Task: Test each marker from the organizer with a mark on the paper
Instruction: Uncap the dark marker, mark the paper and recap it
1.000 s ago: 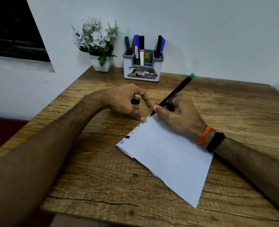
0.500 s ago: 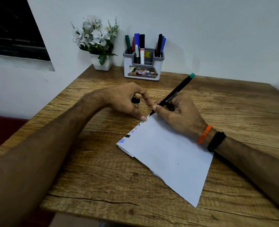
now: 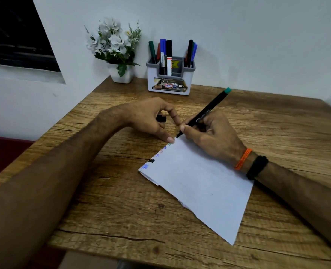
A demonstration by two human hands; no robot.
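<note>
Fingers (image 3: 186, 129) of right hand (image 3: 213, 136) pinching marker (image 3: 209, 111) low for control, tip at paper (image 3: 199, 183) corner. Left hand (image 3: 149, 119) curled around cap (image 3: 161, 118), thumb pinning paper edge just beside tip. Organizer (image 3: 170, 82) well beyond both hands.

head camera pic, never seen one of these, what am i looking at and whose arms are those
The camera sits on a person's head and looks forward and down, so the two arms are the wearer's own. There is no machine, just bare hands over a wooden desk. The right hand holds a black marker with a teal end, its tip at the far corner of the paper, where small colour marks run along the edge. The left hand has a fingertip at that corner and holds a small black piece, probably the cap. At the back stand an organizer with more markers and a pot of white flowers.
</note>
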